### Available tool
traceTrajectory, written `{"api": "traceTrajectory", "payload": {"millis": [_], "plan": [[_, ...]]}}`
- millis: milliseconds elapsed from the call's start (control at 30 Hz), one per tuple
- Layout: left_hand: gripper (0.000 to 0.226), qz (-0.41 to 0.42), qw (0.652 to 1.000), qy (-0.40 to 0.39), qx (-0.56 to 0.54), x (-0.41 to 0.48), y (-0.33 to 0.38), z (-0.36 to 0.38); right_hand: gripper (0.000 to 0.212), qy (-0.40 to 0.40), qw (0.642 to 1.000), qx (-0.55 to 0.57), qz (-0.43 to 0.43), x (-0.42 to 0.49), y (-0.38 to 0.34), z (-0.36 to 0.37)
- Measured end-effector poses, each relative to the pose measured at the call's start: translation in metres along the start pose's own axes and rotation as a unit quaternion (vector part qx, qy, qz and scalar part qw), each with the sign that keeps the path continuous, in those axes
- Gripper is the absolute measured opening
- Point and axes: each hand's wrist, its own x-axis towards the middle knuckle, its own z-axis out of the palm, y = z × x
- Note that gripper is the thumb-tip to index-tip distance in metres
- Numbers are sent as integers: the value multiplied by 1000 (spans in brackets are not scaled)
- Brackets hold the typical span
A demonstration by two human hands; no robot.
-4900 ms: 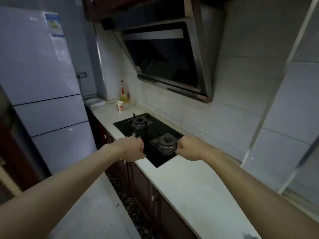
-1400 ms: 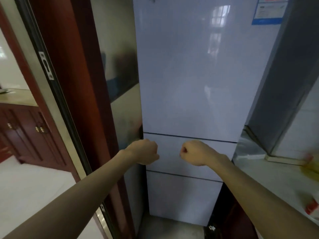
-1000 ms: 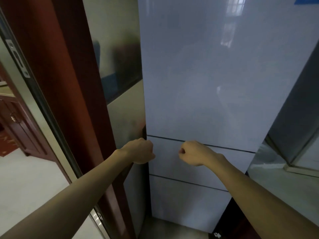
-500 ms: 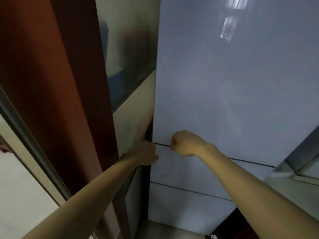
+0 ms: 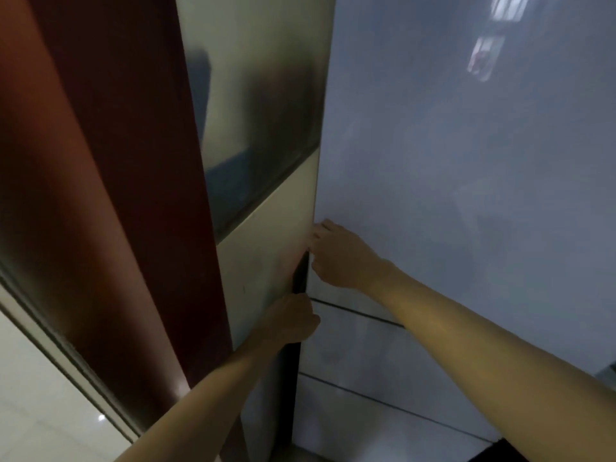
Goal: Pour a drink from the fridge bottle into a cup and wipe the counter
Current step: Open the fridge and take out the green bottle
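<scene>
Little room: right hand [image 5: 340, 258] grips fridge door [image 5: 466, 161] edge, wall [image 5: 266, 258] just beside

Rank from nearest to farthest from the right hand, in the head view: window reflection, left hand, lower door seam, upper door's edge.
1. Upper door's edge: held by the right hand.
2. Left hand: just below.
3. Lower door seam: farther down.
4. Window reflection: high, upper right.
</scene>
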Motion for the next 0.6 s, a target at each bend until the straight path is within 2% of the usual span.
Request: {"api": "traceTrajectory", "payload": {"millis": [133,267,300,400,433,533,600], "plan": [[36,-19,996,47,-77,10,-3,0,19,76,985,-124,-92,17,8,-10],[8,-68,966,72,-238,15,9,-6,22,66,964,-237,-100,29,13,-15],[14,-74,950,75,-294,18,10,-7,23,55,957,-269,-91,32,12,-15],[69,-96,871,78,-475,23,11,-8,28,6,934,-353,-57,36,8,-18],[73,-91,854,84,-505,22,14,-10,29,-9,924,-379,-48,36,8,-20],[58,-81,816,106,-563,23,20,-12,35,-46,892,-449,-26,33,3,-24],[57,-91,786,104,-602,23,25,-12,42,-68,878,-473,0,32,-1,-22]]}}
